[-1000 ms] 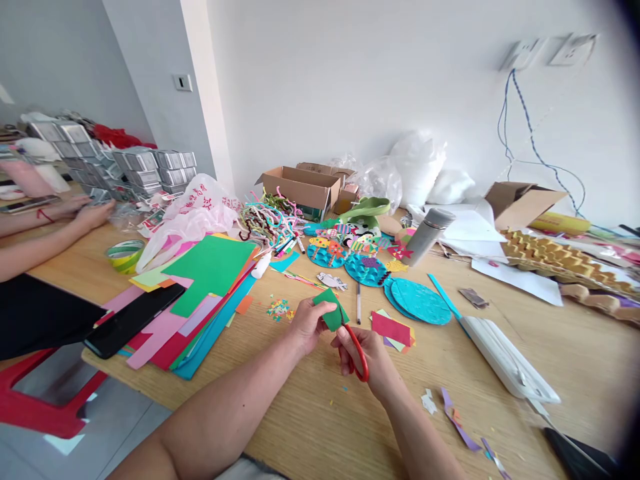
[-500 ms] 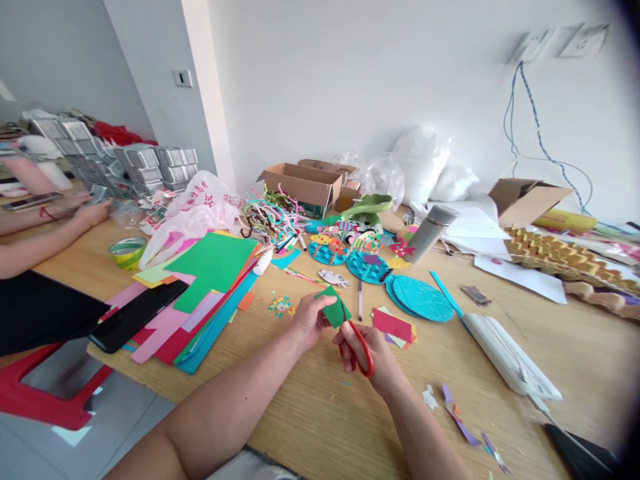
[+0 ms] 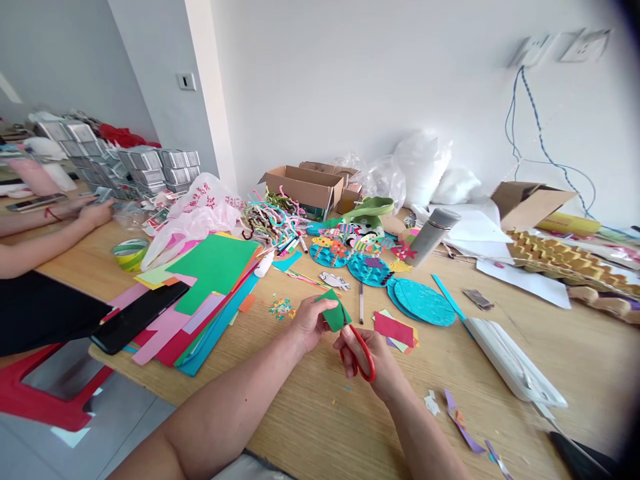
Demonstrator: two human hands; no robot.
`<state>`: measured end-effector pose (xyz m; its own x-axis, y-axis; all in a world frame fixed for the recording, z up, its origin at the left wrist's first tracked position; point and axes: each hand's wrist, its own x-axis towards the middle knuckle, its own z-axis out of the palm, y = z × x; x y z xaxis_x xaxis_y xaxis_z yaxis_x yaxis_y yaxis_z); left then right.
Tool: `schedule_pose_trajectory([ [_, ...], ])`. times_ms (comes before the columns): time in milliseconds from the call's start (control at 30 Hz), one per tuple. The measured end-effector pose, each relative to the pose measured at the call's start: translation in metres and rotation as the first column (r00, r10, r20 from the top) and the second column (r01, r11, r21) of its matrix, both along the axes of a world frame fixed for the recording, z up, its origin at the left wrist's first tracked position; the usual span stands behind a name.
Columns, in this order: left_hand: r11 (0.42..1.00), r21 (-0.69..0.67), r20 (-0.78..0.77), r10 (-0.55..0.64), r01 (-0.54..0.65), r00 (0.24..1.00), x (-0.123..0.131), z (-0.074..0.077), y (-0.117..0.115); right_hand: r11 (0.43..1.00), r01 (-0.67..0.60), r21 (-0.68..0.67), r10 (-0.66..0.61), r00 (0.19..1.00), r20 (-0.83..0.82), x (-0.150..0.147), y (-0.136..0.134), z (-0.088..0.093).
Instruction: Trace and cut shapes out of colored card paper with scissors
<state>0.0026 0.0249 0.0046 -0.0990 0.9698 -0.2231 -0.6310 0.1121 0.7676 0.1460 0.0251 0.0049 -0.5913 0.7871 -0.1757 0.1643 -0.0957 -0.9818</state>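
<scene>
A small piece of green paper (image 3: 332, 316) is pinched in my left hand (image 3: 311, 323), thumb on top. My right hand (image 3: 373, 360) grips red-handled scissors (image 3: 369, 360), whose blades lie across the green paper. Just right of the hands is a little stack of coloured paper pieces (image 3: 394, 329) with red on top. Beyond them lie a pen (image 3: 361, 303) and a white paper fish cut-out (image 3: 334, 281). Tiny paper bits (image 3: 281, 307) are heaped to the left of the green piece.
Coloured paper sheets (image 3: 220, 267) and a black phone (image 3: 140, 317) lie at left. Blue painted discs (image 3: 424, 301), a grey bottle (image 3: 435, 235) and a white power strip (image 3: 515, 360) are at right. A co-worker's hands (image 3: 95, 210) show at far left.
The view has shifted very slightly. Both hands keep the green paper and the scissors in almost the same position, with the blades still at the paper.
</scene>
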Motion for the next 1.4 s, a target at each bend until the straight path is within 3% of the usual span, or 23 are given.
schedule_pose_trajectory([
  [467,0.999,-0.006,0.018,-0.053,0.053,0.998,-0.0020,0.0023,-0.0017,0.998,0.015,-0.055,-0.020,0.996,-0.090,0.0012,0.0030,-0.0061],
  [1400,0.995,-0.011,-0.021,-0.098,0.098,0.995,-0.0018,-0.0007,-0.0009,0.997,-0.024,-0.078,0.013,0.991,-0.132,0.0028,0.0012,0.0022],
])
